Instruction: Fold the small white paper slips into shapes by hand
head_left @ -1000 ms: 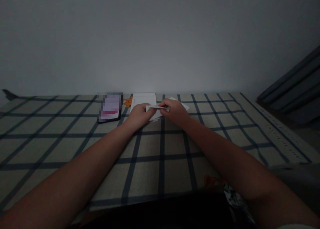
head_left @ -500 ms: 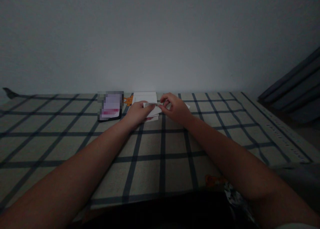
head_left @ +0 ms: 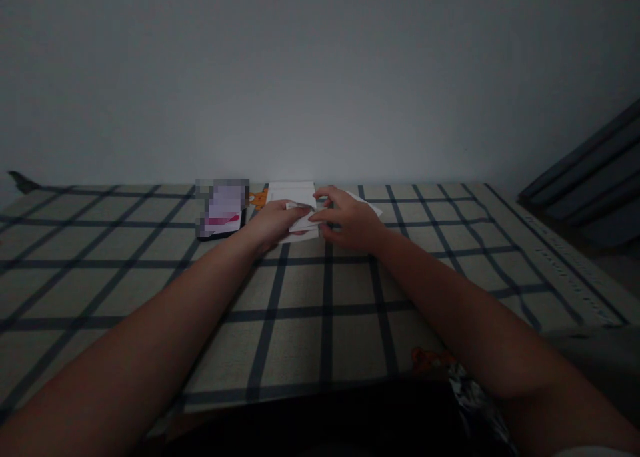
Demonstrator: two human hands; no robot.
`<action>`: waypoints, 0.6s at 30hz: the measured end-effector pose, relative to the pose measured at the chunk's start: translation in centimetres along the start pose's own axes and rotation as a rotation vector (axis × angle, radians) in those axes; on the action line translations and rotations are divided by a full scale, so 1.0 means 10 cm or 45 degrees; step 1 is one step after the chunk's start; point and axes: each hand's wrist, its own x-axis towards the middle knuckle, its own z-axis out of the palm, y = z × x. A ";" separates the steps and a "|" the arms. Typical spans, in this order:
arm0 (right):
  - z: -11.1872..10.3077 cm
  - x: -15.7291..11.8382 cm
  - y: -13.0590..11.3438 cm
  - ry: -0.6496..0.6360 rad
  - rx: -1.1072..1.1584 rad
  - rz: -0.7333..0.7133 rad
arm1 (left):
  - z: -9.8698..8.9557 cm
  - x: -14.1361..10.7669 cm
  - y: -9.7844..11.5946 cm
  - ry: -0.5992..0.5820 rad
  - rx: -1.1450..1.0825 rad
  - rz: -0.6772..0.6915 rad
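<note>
My left hand [head_left: 271, 222] is closed on a small folded white paper [head_left: 302, 224], its thumb pressed across the top. At the paper's right edge is my right hand [head_left: 354, 220], fingers spread and apart, the fingertips at or touching the paper. More white sheets [head_left: 291, 193] lie flat just behind my left hand. Another white paper [head_left: 373, 205] shows partly from behind my right hand, the rest of it hidden. Whatever is printed on the papers is too dim to read.
A dark-framed device [head_left: 223, 212] with a lit, partly blurred screen lies left of the papers. Under everything is a checked tablecloth [head_left: 300, 337] with orange bear prints. A pale wall [head_left: 320, 77] closes off the back; dark folded fabric [head_left: 590, 177] hangs at the right.
My right hand's fingers have come out of a pinch at the paper's edge and spread over it. My left hand keeps its hold; the view has shifted slightly.
</note>
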 end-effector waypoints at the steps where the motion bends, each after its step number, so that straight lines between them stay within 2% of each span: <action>1: 0.00 0.00 0.01 -0.020 -0.038 -0.005 | 0.00 0.00 -0.01 0.004 -0.008 -0.002; 5: -0.02 0.01 0.04 -0.065 -0.117 0.011 | -0.03 0.03 -0.05 -0.023 -0.036 0.010; 11: -0.02 0.04 0.07 -0.092 -0.076 0.082 | -0.05 0.10 -0.12 -0.005 0.042 0.065; 14: -0.01 0.03 0.07 -0.061 -0.065 0.115 | -0.05 0.12 -0.15 -0.009 0.073 0.103; 18: 0.02 0.02 0.08 0.009 0.020 0.130 | -0.06 0.10 -0.17 0.080 0.239 0.202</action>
